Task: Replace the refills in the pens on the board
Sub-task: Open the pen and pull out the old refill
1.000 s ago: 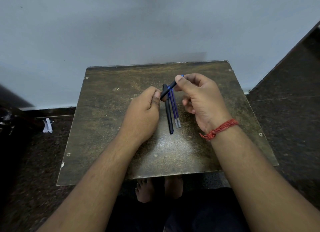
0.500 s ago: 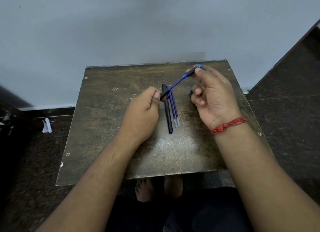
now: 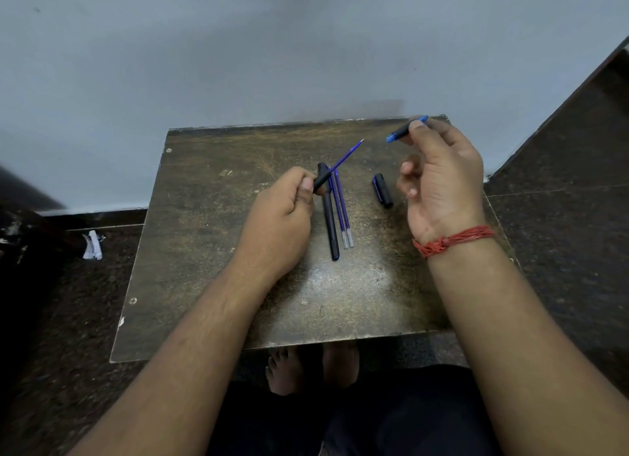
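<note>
On the worn brown wooden board [image 3: 211,285] nearest you lie one capped black pen [image 3: 331,224], two loose blue refills [image 3: 342,213] and one black cap [image 3: 382,190]. Your left hand [image 3: 282,224] grips the black barrel [image 3: 321,180]; its old blue refill [image 3: 347,154] now stands exposed. Your right hand [image 3: 442,179] pinches the blue-black tip section [image 3: 405,131], just pulled clear.
</note>
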Tool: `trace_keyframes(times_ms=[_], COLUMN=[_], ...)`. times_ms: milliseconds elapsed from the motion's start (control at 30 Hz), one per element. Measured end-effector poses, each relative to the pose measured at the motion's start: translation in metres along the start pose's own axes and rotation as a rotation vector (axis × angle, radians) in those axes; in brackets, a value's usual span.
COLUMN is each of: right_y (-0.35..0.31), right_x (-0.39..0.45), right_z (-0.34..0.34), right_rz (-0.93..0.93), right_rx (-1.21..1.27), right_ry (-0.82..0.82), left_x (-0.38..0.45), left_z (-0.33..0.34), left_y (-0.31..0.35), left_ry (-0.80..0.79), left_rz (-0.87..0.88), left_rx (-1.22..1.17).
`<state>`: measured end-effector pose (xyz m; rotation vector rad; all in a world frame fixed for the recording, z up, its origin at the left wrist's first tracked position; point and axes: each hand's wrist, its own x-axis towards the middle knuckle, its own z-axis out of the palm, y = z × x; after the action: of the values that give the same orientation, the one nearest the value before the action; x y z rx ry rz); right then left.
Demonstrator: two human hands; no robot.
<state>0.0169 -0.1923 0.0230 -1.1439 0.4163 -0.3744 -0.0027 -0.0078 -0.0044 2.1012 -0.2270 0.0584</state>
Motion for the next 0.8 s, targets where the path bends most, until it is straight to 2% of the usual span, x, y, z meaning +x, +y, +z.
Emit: trace_keyframes(times_ms=[67, 133, 233, 333, 533, 600, 700, 800], right_y=[-0.002, -0.002, 0.001, 0.003, 0.005, 0.003, -0.003, 0.000], right_x=[0.003, 0.005, 0.005, 0.007, 0.007, 0.008, 0.006, -0.008], right_z=[-0.005, -0.011, -0.016, -0.021, -0.021, -0.021, -0.016, 0.000], right_rz=[-0.163, -0.275, -0.281, -0.234, -0.176, -0.211, -0.318, -0.209], right_rx=[-0.328, -0.720, -1.176, -1.441, -1.504, -1.473, -1.249, -0.894], right_ry=[0.021, -0.025, -0.089, -0.111, -0.140, -0.117, -0.035, -0.136], left_x=[0.000, 0.001, 0.001, 0.001, 0.000, 0.000, 0.000, 0.000], left_z=[0.000, -0.002, -0.003, -0.003, -0.002, -0.002, -0.003, -0.001], left_y=[-0.001, -0.001, 0.001, 0.001, 0.002, 0.001, 0.001, 0.002], left_ry=[0.032, 0.071, 0.091, 0.084, 0.066, 0.058, 0.051, 0.049], left_rz=[-0.013, -0.030, -0.038, -0.040, -0.046, -0.048, -0.045, -0.033], left_rx=[-0.004, -0.017, -0.018, -0.023, -0.014, -0.017, -0.022, -0.004])
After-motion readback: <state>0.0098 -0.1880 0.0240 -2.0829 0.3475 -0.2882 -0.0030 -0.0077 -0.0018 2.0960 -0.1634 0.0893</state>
